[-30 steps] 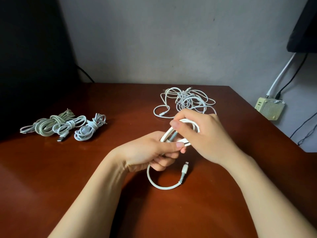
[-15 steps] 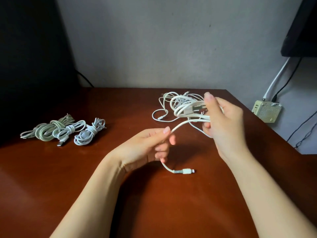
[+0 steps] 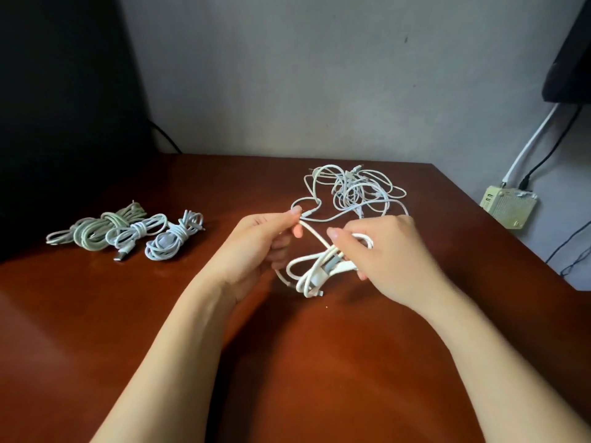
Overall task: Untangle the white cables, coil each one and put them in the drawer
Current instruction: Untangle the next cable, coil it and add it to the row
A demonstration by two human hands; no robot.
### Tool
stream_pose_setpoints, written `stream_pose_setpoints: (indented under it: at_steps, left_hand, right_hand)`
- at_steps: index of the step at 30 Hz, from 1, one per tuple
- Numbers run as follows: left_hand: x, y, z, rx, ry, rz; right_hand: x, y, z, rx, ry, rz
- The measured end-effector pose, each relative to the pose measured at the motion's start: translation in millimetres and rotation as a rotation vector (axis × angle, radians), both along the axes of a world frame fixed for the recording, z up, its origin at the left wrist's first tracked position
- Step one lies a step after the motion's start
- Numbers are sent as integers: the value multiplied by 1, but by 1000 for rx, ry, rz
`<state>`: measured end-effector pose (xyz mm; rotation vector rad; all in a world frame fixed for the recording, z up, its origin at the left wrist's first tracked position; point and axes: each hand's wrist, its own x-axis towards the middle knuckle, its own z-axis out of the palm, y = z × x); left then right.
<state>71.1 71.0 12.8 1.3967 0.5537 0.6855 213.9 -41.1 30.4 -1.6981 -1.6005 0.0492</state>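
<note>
White cable (image 3: 315, 237) spans both hands: left hand (image 3: 256, 251) pinches its strand; right hand (image 3: 390, 260) grips the coiled loops, fingers (image 3: 339, 235) partly hidden beneath. Tangled pile (image 3: 355, 190) beyond.

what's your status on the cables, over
Right hand gripping the half-wound cable, left hand pinching its loose strand. Tangled pile lies behind on the table. Three coiled bundles at left. No drawer in view.

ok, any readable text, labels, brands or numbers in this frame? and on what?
None readable.
Beige box on the wall: any marking is too small and blurred to read.
Held cable, tangle, coiled cables, table: no text visible.
</note>
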Motion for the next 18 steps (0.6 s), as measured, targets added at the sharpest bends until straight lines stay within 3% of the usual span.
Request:
stream_pose_setpoints:
  at_steps: [5,11,13,15,18]
  left_hand:
    - [-1,-9,6,145,-72,-75]
    - [11,-30,0,402,50,-202]
    - [21,-36,-8,496,80,-174]
    - [27,-40,-14,543,111,-158]
    - [27,-36,-15,515,142,-167]
  right_hand:
    - [12,11,-13,-33,-166,-197]
    - [21,19,-15,177,-68,-437]
    - [22,20,-13,189,132,-475]
    - [23,21,-11,214,499,-472]
    - [19,18,-4,282,1038,-289]
